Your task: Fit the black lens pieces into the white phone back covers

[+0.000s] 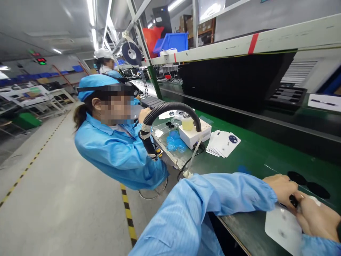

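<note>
At the lower right, my left hand point(280, 189) and my right hand point(318, 217) meet over the table. Both have their fingers closed around a small, dark, glossy piece point(293, 201), mostly covered by the fingers. Below them lies a white flat panel with rounded corners point(281, 227), with faint grey marks on its face. Just beyond my hands, two black discs point(318, 190) lie side by side, on what looks like a clear sheet. My left forearm in its blue sleeve reaches across the table edge.
A white box point(195, 135) with a bent black hose point(170, 106) and a jar of yellowish liquid point(187, 123) stands on the green table. Nearby are fanned white panels point(223, 143) and crumpled blue film point(176, 141). A co-worker in blue point(117, 149) sits at the left.
</note>
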A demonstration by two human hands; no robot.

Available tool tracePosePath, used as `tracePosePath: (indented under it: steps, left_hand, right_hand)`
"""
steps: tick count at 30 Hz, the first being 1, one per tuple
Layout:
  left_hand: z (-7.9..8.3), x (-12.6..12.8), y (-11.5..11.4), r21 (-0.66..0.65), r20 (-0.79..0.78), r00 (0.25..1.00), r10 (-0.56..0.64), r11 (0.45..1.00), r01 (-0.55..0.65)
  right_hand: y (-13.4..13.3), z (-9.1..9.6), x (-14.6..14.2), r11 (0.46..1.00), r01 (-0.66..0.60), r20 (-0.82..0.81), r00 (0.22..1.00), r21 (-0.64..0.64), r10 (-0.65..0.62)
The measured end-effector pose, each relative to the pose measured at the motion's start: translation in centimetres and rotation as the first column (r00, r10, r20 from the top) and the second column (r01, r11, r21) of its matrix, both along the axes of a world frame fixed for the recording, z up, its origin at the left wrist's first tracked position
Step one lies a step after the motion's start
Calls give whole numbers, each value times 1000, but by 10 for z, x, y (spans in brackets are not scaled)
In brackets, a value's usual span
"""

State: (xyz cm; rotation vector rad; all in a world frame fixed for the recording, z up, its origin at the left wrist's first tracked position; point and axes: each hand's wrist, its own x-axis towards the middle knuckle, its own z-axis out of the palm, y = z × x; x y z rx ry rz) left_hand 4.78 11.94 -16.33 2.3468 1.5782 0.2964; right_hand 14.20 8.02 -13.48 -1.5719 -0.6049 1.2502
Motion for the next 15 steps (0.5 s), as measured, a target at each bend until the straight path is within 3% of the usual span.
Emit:
tracePosePath:
  steps: [3,7,11,15]
  left_hand:
    - [-3,2,6,-25,-9,1000,-9,1000,9]
    - [-4,3,7,-30,-6,1000,-11,999,11]
    - [0,3,3,-32,1,1000,7,999,-7]
    - [12,0,-3,-42,-1,1000,8,999,-8]
  right_hand:
    - [0,1,-2,999,-39,244,969,7,36]
    - [1,4,-2,998,-64,368,927,-19,66]
    - [-2,9,-3,999,-51,373,926,-20,55]
    - [-2,11,-7,999,-27,273,962,24,19]
